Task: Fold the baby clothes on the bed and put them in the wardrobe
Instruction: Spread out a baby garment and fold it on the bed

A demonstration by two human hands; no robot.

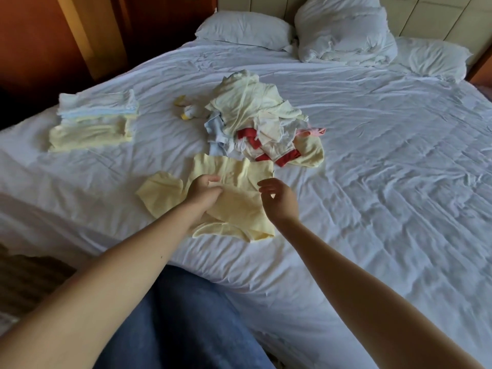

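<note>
A wrinkled white bed point(372, 182) fills the room, with pillows point(245, 29) at its head and dark wood panelling point(53, 35) on the left. The left hand point(205, 191) pinches a fold of the yellow baby top point(239, 206), which lies near the bed's edge. The right hand point(279, 198) hovers just beside it, fingers loosely curled (holding nothing). Beyond lie an unfolded pile point(255, 121) and, well left, a folded stack point(95, 121).
</note>
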